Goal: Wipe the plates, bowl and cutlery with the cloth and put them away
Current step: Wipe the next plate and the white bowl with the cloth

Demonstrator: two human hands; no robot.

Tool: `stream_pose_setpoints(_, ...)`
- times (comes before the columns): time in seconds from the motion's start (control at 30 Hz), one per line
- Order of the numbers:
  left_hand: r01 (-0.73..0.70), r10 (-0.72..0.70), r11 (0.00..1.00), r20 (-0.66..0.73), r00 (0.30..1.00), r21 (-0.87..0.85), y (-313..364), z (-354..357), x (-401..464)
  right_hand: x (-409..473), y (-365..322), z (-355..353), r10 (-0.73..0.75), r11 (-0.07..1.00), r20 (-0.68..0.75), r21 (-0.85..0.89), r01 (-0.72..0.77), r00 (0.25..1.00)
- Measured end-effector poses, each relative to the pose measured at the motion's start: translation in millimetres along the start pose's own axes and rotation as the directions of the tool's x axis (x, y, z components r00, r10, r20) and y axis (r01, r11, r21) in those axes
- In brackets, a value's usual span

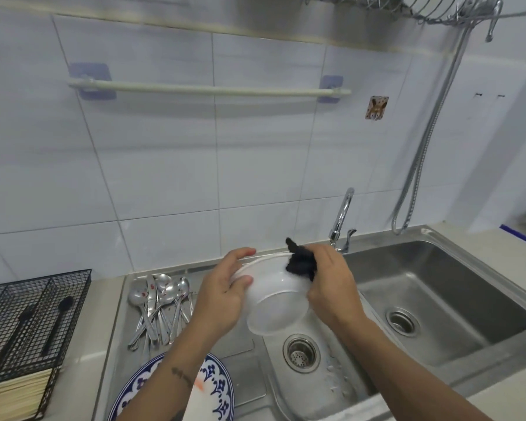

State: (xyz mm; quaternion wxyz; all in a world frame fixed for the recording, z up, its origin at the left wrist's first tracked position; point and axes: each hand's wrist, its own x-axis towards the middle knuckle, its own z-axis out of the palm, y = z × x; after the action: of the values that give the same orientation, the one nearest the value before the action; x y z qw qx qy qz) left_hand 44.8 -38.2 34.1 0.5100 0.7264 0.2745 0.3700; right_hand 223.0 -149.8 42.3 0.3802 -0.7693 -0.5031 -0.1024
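While fingers clamp bowl (pixel 275 302) and cloth (pixel 299 261): steel sink (pixel 456 302), spoons (pixel 161 308) on drainboard, white tiled wall (pixel 195 165).

Bowl (pixel 275 302): translucent plastic, smooth. Cloth (pixel 299 262): dark, soft, matt fabric. Spoons (pixel 161 302) and sink (pixel 438 287) — brushed to shiny metal. Plate (pixel 216 387): glazed, glossy ceramic. Basket (pixel 28 314) — black matt wire mesh. Wall tiles (pixel 164 165): glossy.

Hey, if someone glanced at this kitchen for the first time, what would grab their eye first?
Centre frame, the left hand holds a clear bowl over the sink while the right hand presses a black cloth into its rim. Spoons lie left of it; a blue-patterned plate sits nearer.
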Motion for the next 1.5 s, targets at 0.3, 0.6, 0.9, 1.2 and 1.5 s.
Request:
stream_pose_setpoints(0.3,0.054,-0.088,0.970,-0.132,0.987,-0.239,22.1,16.7,6.8,-37.6,-24.2,-1.7,-0.303,0.948,0.128,-0.061,0.312,0.944)
stream_pose_setpoints(0.6,0.175,-0.241,0.889,-0.107,0.964,-0.423,43.1,28.7,5.3,-17.3,-31.5,-12.4,-0.339,0.899,0.152,-0.240,0.367,0.929)
stream_pose_setpoints(0.9,0.191,-0.463,0.691,-0.224,0.857,-0.697,48.8,18.3,11.2,5.3,6.3,-6.1,0.111,0.972,0.001,0.209,-0.108,0.994)
stream_pose_setpoints(1.2,0.213,-0.587,0.415,-0.081,0.806,-0.885,54.7,32.9,22.1,-55.6,-28.1,17.8,0.065,0.965,-0.015,0.256,-0.060,0.998)
stream_pose_setpoints(1.5,0.323,-0.522,0.401,0.076,0.849,-0.858,54.4,38.6,9.1,-4.3,-45.7,2.3,-0.156,0.986,0.112,-0.036,0.161,0.981)
